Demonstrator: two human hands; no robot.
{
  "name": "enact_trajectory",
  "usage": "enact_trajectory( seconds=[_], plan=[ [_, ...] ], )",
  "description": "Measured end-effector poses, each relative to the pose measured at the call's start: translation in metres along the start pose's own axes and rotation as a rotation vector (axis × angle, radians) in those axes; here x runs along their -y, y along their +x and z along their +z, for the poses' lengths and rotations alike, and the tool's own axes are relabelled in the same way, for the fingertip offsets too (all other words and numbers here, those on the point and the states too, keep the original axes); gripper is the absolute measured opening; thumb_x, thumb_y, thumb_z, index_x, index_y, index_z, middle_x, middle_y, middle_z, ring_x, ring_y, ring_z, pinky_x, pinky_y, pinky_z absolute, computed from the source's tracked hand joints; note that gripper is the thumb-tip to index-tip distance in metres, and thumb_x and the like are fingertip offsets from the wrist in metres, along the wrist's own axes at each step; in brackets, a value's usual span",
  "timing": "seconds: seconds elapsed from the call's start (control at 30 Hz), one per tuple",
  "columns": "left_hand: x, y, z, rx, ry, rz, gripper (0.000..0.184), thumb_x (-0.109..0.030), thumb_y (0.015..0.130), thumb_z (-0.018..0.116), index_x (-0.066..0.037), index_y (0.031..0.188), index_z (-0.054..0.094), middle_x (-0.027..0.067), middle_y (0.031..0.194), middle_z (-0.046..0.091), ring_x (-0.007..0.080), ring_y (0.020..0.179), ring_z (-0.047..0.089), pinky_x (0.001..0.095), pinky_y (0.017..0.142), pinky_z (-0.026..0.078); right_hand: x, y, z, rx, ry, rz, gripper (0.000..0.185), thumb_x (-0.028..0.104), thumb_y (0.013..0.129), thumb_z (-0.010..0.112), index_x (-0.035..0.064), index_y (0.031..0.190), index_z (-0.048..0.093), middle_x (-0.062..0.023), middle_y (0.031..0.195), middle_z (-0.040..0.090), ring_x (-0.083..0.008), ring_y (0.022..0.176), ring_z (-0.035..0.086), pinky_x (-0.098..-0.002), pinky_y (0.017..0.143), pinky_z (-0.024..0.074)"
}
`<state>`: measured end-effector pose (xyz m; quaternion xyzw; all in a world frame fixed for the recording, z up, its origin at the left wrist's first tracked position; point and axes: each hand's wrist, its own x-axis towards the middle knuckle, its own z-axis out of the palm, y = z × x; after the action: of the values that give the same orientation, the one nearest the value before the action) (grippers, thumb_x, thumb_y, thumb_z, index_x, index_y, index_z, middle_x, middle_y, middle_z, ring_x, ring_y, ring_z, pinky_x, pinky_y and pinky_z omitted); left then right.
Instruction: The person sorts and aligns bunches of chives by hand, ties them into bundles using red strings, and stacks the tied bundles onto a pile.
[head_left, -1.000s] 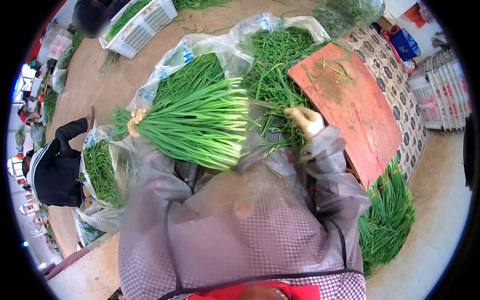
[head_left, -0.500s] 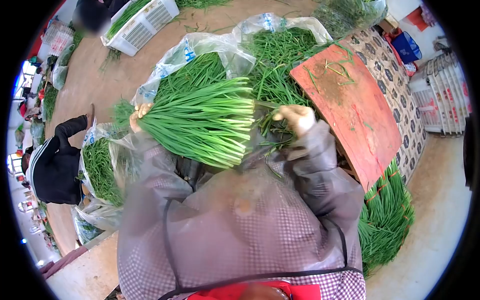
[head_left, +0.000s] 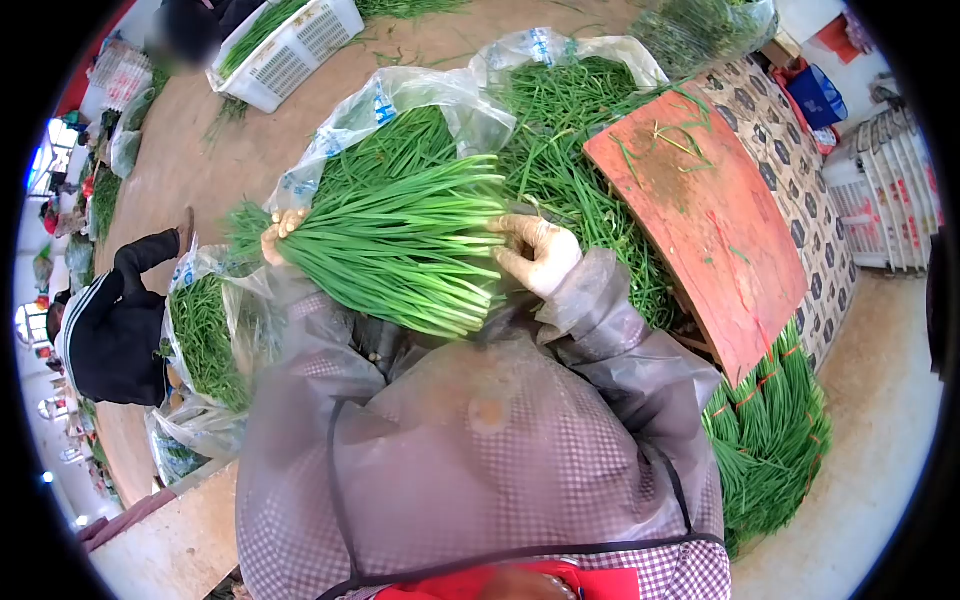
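A fanned bunch of garlic chives (head_left: 400, 240) lies across in front of my chest, its pale stem ends to the right and its leaf tips to the left. My left hand (head_left: 283, 236) is closed around the leafy end. At the stem ends, my right hand (head_left: 540, 254) has its thumb and fingers curled in a pinch against the pale stalks; how many it grips is hard to see. Both hands look gloved. Beyond the bunch, loose chives (head_left: 400, 145) fill an open clear plastic bag (head_left: 355, 115), with more loose greens (head_left: 565, 105) beside them.
A reddish board (head_left: 700, 220) with scraps on it stands at my right. Below it are chives tied with red bands (head_left: 770, 440). A white crate (head_left: 290, 65) is at the far left. A person in a dark jacket (head_left: 115, 330) works at the left beside another bag of greens (head_left: 205, 330).
My right hand has moved left, away from the loose greens near the board, to the stem ends of the bunch. My left hand keeps its hold in about the same place.
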<state>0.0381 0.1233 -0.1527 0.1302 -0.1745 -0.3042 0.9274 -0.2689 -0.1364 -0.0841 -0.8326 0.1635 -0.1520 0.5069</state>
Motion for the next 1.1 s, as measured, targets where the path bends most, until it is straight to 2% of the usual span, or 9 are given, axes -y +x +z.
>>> enact_trajectory(
  seconds=[0.1, 0.17, 0.37, 0.5, 0.57, 0.7, 0.77, 0.87, 1.1],
  plan=[
    [0.001, 0.001, 0.001, 0.026, -0.041, -0.002, 0.008, -0.01, 0.078, 0.051, -0.008, 0.086, 0.051, -0.0014, 0.069, 0.051, 0.0133, 0.076, 0.052, 0.0334, 0.096, 0.038, -0.003, 0.003, 0.002, 0.055, 0.281, 0.193, 0.029, 0.021, 0.084, 0.063, 0.0044, 0.108, 0.065, -0.0078, 0.078, 0.067, -0.0145, 0.073, 0.063, -0.0276, 0.068, 0.0497],
    [-0.001, 0.005, -0.005, 0.029, -0.044, -0.012, 0.008, -0.01, 0.078, 0.052, -0.008, 0.086, 0.051, -0.0012, 0.069, 0.051, 0.0135, 0.075, 0.052, 0.0333, 0.095, 0.038, -0.004, 0.009, -0.001, 0.056, 0.099, 0.16, 0.029, 0.03, 0.084, 0.058, 0.0063, 0.099, 0.067, -0.0155, 0.083, 0.067, -0.0322, 0.076, 0.065, -0.0376, 0.071, 0.0505],
    [0.003, 0.007, 0.003, 0.03, -0.067, -0.016, 0.01, -0.011, 0.078, 0.052, -0.007, 0.087, 0.052, -0.0002, 0.07, 0.051, 0.0141, 0.075, 0.051, 0.0335, 0.094, 0.039, -0.011, 0.012, 0.001, 0.22, 0.116, 0.179, 0.021, 0.02, 0.08, 0.064, 0.0031, 0.092, 0.069, -0.0132, 0.081, 0.068, -0.0204, 0.072, 0.065, -0.0304, 0.069, 0.0503],
    [-0.007, 0.008, -0.011, 0.038, -0.034, -0.022, 0.011, -0.009, 0.079, 0.051, -0.007, 0.09, 0.051, -0.0001, 0.07, 0.05, 0.0146, 0.075, 0.051, 0.0345, 0.096, 0.037, -0.022, 0.0, -0.029, 0.046, -0.283, -0.225, 0.022, 0.026, 0.08, 0.06, 0.0061, 0.086, 0.067, -0.0158, 0.082, 0.066, -0.0308, 0.077, 0.064, -0.0395, 0.07, 0.0512],
    [-0.01, 0.009, -0.013, 0.057, -0.049, -0.023, 0.011, -0.009, 0.079, 0.05, -0.006, 0.09, 0.051, -0.0001, 0.069, 0.05, 0.0149, 0.076, 0.052, 0.0346, 0.097, 0.037, -0.039, -0.005, -0.058, 0.063, -0.294, 0.252, 0.022, 0.026, 0.081, 0.058, 0.0069, 0.087, 0.068, -0.0171, 0.083, 0.066, -0.0321, 0.079, 0.064, -0.0409, 0.07, 0.0506],
    [-0.006, 0.007, -0.003, 0.005, -0.086, -0.042, 0.009, -0.005, 0.079, 0.05, -0.006, 0.088, 0.052, 0.0003, 0.069, 0.05, 0.0152, 0.077, 0.052, 0.0351, 0.098, 0.037, -0.047, -0.026, -0.077, -0.014, -0.57, 0.296, 0.029, 0.02, 0.082, 0.059, 0.0112, 0.109, 0.063, -0.0153, 0.083, 0.066, -0.0282, 0.077, 0.064, -0.0377, 0.067, 0.0502],
    [-0.001, 0.006, 0.0, -0.011, -0.091, -0.036, 0.01, -0.004, 0.078, 0.05, -0.006, 0.087, 0.052, 0.0004, 0.068, 0.05, 0.0152, 0.077, 0.052, 0.0353, 0.097, 0.037, -0.029, -0.024, -0.056, -0.071, -0.277, -0.094, 0.032, 0.018, 0.08, 0.062, 0.0108, 0.111, 0.062, -0.0124, 0.086, 0.066, -0.0288, 0.074, 0.063, -0.0385, 0.067, 0.0502],
    [-0.001, 0.011, 0.002, -0.006, -0.077, -0.046, 0.01, -0.004, 0.076, 0.051, -0.007, 0.085, 0.051, 0.0004, 0.068, 0.049, 0.0152, 0.076, 0.051, 0.0352, 0.096, 0.037, 0.004, -0.01, -0.024, -0.002, -0.509, -0.457, 0.028, 0.019, 0.077, 0.066, 0.0128, 0.104, 0.066, -0.0078, 0.081, 0.061, -0.0263, 0.068, 0.061, -0.0372, 0.062, 0.0488],
    [-0.003, 0.008, 0.011, 0.058, -0.129, -0.031, 0.013, -0.004, 0.076, 0.051, -0.007, 0.088, 0.048, -0.0002, 0.066, 0.048, 0.0144, 0.075, 0.051, 0.0325, 0.093, 0.036, -0.007, 0.0, 0.013, 0.059, -0.506, -0.631, 0.016, 0.017, 0.071, 0.064, 0.0085, 0.085, 0.066, -0.0065, 0.075, 0.058, -0.0253, 0.067, 0.06, -0.037, 0.059, 0.0492]
  ],
)
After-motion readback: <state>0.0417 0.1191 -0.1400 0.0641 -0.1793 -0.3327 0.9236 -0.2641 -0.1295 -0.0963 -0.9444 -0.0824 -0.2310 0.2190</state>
